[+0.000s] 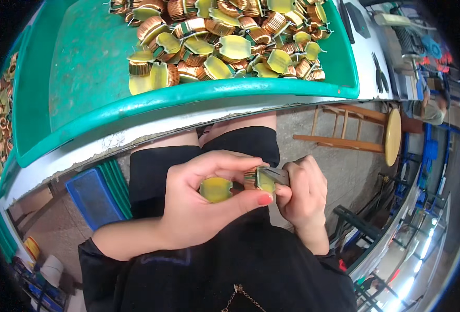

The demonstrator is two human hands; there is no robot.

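Note:
Above my lap, my left hand (182, 200) pinches a copper-wound coil (249, 179) between thumb and fingers. A yellowish flat plate (266, 182) covers the coil's right side. Cupped in the same palm is a second coil (216, 190), its yellow plate showing. My right hand (305, 192) is closed around a pair of metal pliers (276, 175), most of which the fingers hide. The pliers' narrow jaws reach the plate's edge; whether they grip a wire there I cannot tell.
Ahead, a green tray (188, 95) on the white table holds many similar coils (235, 47). Another coil-filled tray stands far left. Black-handled pliers (379, 75) lie on the table's right. Below are a blue crate (94, 197) and a wooden stool (392, 138). A person (434, 109) is at far right.

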